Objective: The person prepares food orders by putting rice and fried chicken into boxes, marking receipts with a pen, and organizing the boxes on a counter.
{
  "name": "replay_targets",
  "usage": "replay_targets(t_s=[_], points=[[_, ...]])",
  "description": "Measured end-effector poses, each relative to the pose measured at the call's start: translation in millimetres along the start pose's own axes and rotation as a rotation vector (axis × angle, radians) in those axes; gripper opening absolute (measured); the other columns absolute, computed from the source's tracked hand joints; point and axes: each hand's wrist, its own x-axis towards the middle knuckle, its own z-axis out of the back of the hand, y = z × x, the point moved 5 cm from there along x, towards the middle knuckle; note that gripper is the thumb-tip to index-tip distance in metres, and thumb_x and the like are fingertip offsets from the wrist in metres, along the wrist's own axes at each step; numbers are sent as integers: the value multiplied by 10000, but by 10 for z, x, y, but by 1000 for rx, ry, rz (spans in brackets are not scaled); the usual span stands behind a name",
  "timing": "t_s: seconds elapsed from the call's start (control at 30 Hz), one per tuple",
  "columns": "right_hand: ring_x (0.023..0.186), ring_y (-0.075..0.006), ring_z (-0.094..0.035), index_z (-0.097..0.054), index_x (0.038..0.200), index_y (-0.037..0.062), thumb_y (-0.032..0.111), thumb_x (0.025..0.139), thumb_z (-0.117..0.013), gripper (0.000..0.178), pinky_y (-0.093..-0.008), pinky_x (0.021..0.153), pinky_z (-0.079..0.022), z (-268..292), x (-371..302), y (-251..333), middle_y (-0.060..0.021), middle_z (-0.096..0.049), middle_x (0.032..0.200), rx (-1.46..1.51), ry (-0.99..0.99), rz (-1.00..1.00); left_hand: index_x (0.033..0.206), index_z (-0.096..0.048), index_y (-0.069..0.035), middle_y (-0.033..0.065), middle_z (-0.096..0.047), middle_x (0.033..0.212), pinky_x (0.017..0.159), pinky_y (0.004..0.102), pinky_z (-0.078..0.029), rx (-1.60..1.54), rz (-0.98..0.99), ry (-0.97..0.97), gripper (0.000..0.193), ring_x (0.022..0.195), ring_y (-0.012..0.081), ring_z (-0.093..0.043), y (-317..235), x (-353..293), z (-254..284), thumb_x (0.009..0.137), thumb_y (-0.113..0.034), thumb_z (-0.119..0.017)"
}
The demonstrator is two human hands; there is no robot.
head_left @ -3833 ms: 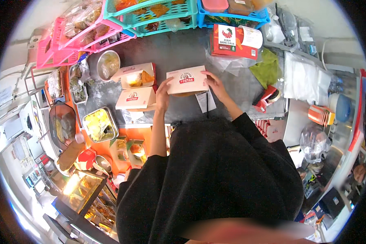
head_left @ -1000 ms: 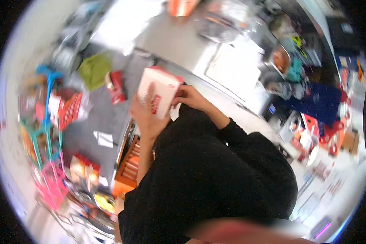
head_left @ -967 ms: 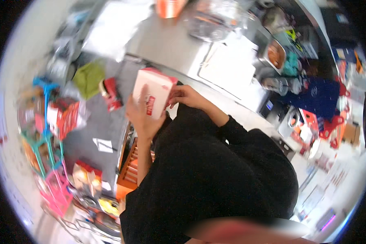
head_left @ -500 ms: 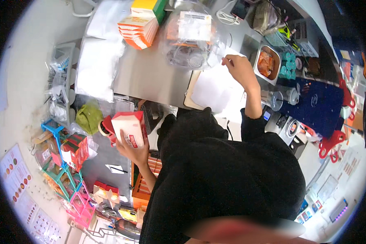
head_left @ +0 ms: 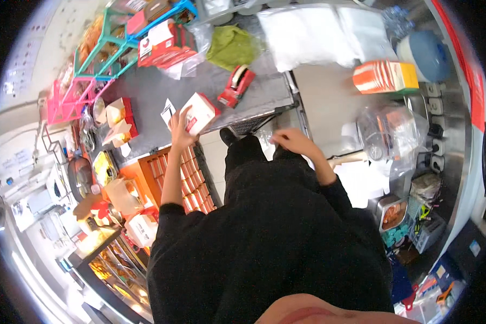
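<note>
Cardboard, folded into a small white-and-red box (head_left: 201, 114), sits in the person's left hand (head_left: 181, 135) over the front edge of the dark counter (head_left: 148, 108). The left fingers are spread to about the width of the box and wrapped on its near left end, a one-handed hold that seems enough for something so light and leaves most of its printed face uncovered. The box tilts slightly, with a white paper slip (head_left: 168, 112) lying just beyond the hand. The right hand (head_left: 294, 142) hangs well apart, above the gap where the floor shows, its fingers bent loosely toward the thumb; with this blur I can't tell whether the tips pinch some scrap or nothing at all. Near the box, a red tape dispenser (head_left: 236, 86) lies aslant, probably parked there to be within easy reach. A green cloth (head_left: 230, 47) and a red carton (head_left: 166, 44) sit farther back, perhaps to keep the front strip free for handwork. Flat white bags (head_left: 308, 38) spread beyond the corner, and a clear plastic bag (head_left: 389, 132) slumps on the metal side table (head_left: 329, 89), likely too floppy to stand.
</note>
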Motion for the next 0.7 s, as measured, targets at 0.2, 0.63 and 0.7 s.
replay_targets(t_s=[0.2, 0.63, 0.7], points=[[632, -142, -638, -652, 1205, 115, 277, 999, -634, 263, -260, 538, -522, -883, 1571, 228, -16, -626, 872, 399, -516, -53, 1509, -415, -339, 157, -456, 1393, 1127, 627, -228, 14, -118, 155, 1087, 1312, 389, -424, 915, 651, -452, 524, -234, -862], [1007, -250, -697, -671, 1154, -71, 216, 977, -677, 337, -408, 893, -599, -1801, 1820, -316, -146, -707, 1048, 691, -754, -326, 1191, -650, -151, 61, -548, 1253, 928, 620, -411, -89, 578, 17, 604, 1231, 335, -468, 2706, -79, -355, 655, -276, -898], [961, -218, -689, -692, 1139, -48, 269, 988, -660, 352, -390, 846, -610, -1823, 1860, -204, -144, -717, 1108, 454, -476, -646, 1089, -675, -129, 63, -563, 1198, 915, 622, -415, -78, 623, 59, 515, 1209, 337, -479, 2919, -164, -418, 645, -263, -899]])
